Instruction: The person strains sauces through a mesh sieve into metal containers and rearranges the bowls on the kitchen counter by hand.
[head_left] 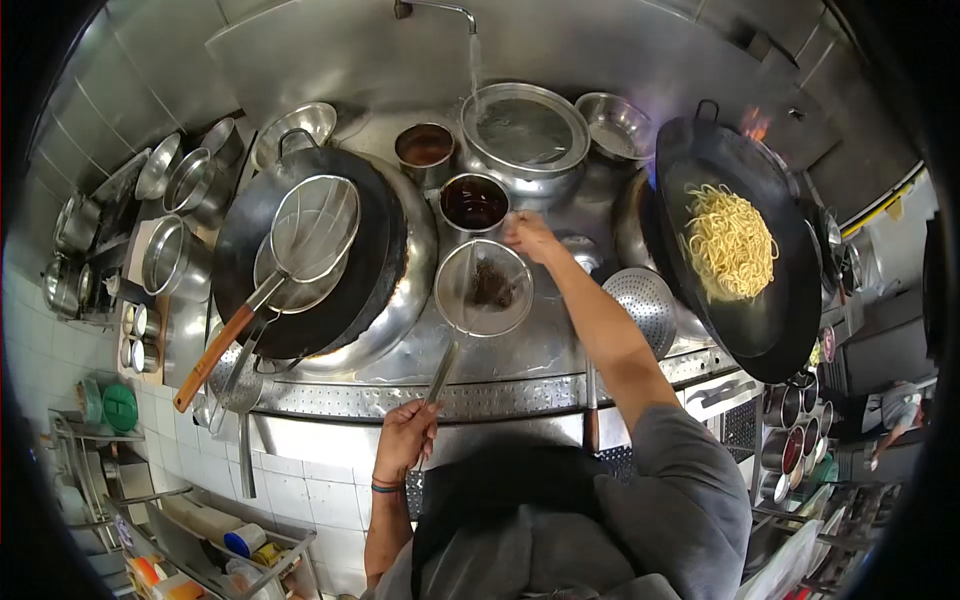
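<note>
My left hand is closed round the handle of a fine mesh strainer. The strainer lies level over the steel worktop, with a patch of dark residue in its mesh. Just beyond it stands a small metal pot holding dark brown liquid. My right hand is closed at the right rim of this pot, fingers curled against its edge. Behind it sits another small pot with brown contents.
To the right, a wok holds noodles, flames behind it. A black wok at left carries another strainer. Tap water runs into a large pot. A perforated skimmer lies near my right forearm.
</note>
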